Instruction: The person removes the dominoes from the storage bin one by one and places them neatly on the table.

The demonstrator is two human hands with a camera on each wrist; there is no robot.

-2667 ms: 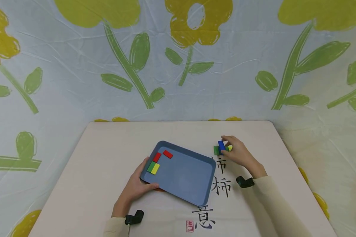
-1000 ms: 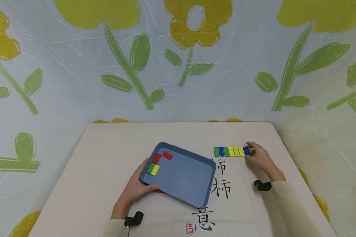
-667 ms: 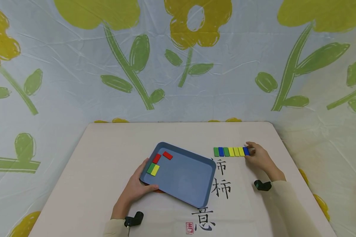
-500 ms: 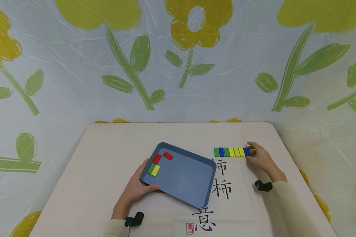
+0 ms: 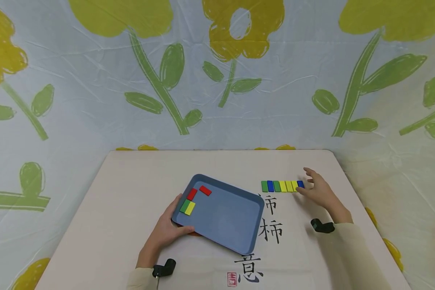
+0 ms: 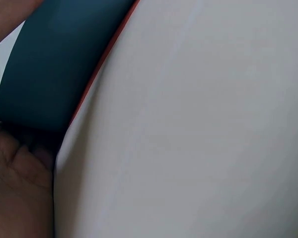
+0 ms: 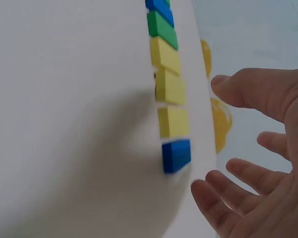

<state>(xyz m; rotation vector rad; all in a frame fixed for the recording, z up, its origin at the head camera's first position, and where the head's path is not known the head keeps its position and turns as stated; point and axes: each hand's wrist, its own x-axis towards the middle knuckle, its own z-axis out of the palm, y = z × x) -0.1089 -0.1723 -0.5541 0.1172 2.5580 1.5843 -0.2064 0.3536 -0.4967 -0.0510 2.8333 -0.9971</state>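
Observation:
My left hand [image 5: 166,226] grips the lower left corner of a blue-grey tray [image 5: 224,225], thumb at the rim; the tray's dark side [image 6: 59,64] fills the upper left of the left wrist view. Two red blocks, a green block [image 5: 185,205] and a yellow block [image 5: 190,208] lie in the tray. Right of it, flat domino-like blocks form a row of green, blue, green, several yellow and blue. Over the row's right end is my right hand [image 5: 319,192], fingers spread and holding nothing. The end blue block [image 7: 177,156] stands just apart from its yellow neighbour [image 7: 173,122].
A thin red edge [image 6: 92,79] shows under the tray. Black brush characters [image 5: 251,268] and a red seal [image 5: 232,279] mark the pale tabletop [image 5: 130,181]. A flower-printed cloth [image 5: 275,100] hangs behind the table.
The right hand moved from the row's left part, where it held a blue block, to the right end. It has just let go of the end blue block and lifted slightly. The left hand stays put.

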